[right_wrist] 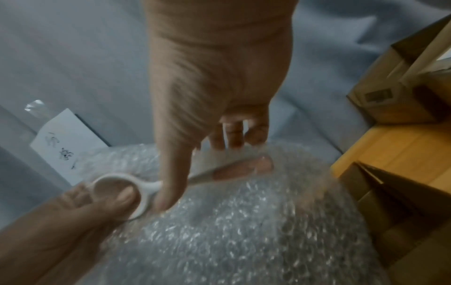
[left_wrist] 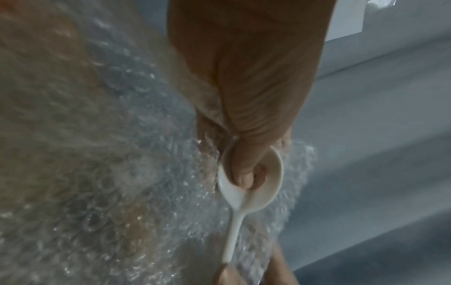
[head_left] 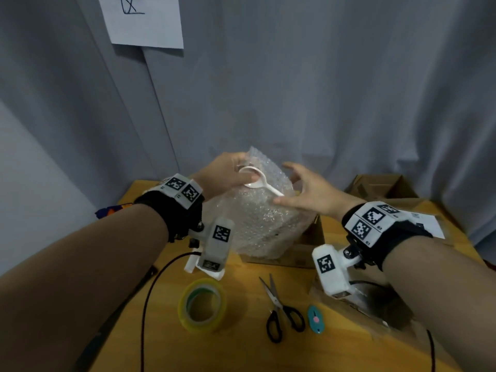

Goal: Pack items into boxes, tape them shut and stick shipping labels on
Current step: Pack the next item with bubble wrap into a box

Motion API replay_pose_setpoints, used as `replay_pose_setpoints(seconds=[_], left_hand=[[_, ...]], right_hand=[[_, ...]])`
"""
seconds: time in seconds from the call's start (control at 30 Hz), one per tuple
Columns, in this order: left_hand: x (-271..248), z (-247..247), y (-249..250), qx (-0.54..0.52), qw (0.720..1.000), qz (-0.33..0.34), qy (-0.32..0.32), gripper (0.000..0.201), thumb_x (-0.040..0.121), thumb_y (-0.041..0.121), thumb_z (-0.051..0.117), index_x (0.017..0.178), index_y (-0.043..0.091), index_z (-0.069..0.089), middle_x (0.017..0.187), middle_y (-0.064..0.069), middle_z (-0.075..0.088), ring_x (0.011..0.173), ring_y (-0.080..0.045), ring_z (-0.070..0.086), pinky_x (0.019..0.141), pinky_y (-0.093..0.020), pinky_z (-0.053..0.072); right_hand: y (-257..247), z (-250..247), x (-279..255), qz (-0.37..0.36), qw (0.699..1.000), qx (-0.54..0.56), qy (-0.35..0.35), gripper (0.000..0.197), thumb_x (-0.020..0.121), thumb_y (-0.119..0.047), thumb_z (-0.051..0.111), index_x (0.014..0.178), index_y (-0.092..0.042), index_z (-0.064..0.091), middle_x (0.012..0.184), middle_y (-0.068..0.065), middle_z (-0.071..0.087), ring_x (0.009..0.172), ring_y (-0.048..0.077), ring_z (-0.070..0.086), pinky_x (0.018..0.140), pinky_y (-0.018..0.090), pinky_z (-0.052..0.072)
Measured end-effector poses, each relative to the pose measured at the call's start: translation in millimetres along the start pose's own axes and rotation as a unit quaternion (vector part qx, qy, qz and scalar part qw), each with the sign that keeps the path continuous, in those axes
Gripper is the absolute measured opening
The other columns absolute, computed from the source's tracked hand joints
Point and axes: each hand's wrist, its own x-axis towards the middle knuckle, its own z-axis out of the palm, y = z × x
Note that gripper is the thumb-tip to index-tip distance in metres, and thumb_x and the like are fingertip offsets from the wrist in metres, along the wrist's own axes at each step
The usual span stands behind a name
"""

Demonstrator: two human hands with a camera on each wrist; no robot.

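Above the bench [head_left: 241, 299], a white plastic spoon [head_left: 264, 183] lies bowl-up against a crinkled, clear bubble wrap sheet [head_left: 257, 218]. The left hand [head_left: 225, 175] pinches its bowl. The right hand [head_left: 311, 191] has its fingers [head_left: 291, 167] loosely spread, thumb touching the handle. The wrap hides most of the cardboard box [head_left: 312, 234] beneath. One spoon, one sheet, one tape roll [head_left: 204, 324], one pair of scissors [head_left: 277, 302].

White sheet [head_left: 142, 20] on the grey curtain [head_left: 322, 89], at 11 o'clock in the head view: a hand-drawn mark resembling an underlined "X", cropped at the top. Black-and-white square code markers [head_left: 185, 189] on both wristbands [head_left: 397, 237], at 9 and 3 o'clock. Label [right_wrist: 378, 96] on a cardboard box [right_wrist: 402, 108], at 2 o'clock in the right wrist view: too blurred to read.
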Motion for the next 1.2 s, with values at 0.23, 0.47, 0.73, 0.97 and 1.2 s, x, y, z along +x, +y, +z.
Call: replay_pose_setpoints(seconds=[0.23,0.47,0.73,0.97,1.2], left_hand=[[1.0,11.6,8.0,-0.078,0.991,0.017,-0.110,0.023,0.081,0.002,0.069,0.104,0.002,0.067,0.102,-0.008,0.072,0.097,-0.022,0.068,0.089,-0.030,0.051],[10.7,26.3,-12.8,-0.102,0.994,-0.021,0.018,0.026,0.099,0.029,0.047,0.117,0.012,0.053,0.109,-0.003,0.065,0.090,0.004,0.061,0.081,-0.016,0.048],[15.4,58.2,-98.6,0.154,0.983,-0.082,-0.063,0.021,0.101,0.023,0.042,0.096,0.014,0.060,0.093,0.001,0.061,0.086,-0.009,0.052,0.066,-0.017,0.030],[19.7,71.4,-147.9,0.353,0.899,-0.061,-0.251,0.041,0.096,0.047,0.043,0.125,0.023,0.059,0.145,0.000,0.041,0.143,-0.029,0.018,0.117,-0.044,0.013],[8.1,65.8,-149.0,0.371,0.888,-0.104,-0.250,0.054,0.093,0.045,0.050,0.140,0.018,0.043,0.151,0.009,-0.004,0.146,-0.029,-0.004,0.117,-0.051,-0.008]], right_hand=[[5.9,-4.9,1.6,0.036,0.986,0.064,-0.147,0.054,0.076,-0.040,0.076,0.123,-0.027,0.055,0.117,0.001,0.063,0.102,0.004,0.060,0.089,0.018,0.048],[12.3,-1.7,28.2,-0.029,0.994,-0.088,0.050,0.017,0.097,-0.028,0.052,0.094,-0.013,0.060,0.076,0.005,0.063,0.066,0.016,0.061,0.064,0.030,0.047],[45.5,-14.4,44.2,0.037,0.937,0.036,0.344,0.032,0.100,-0.030,0.043,0.114,-0.006,0.058,0.086,0.002,0.059,0.079,0.017,0.058,0.067,0.024,0.043],[65.0,28.1,43.4,0.106,0.936,0.068,0.328,0.038,0.088,-0.058,0.046,0.102,-0.024,0.053,0.074,-0.007,0.059,0.072,0.018,0.061,0.069,0.038,0.053],[59.9,57.6,41.7,0.136,0.988,-0.053,0.041,0.043,0.094,-0.058,0.034,0.108,-0.024,0.056,0.081,-0.006,0.064,0.076,0.010,0.060,0.060,0.022,0.041]])
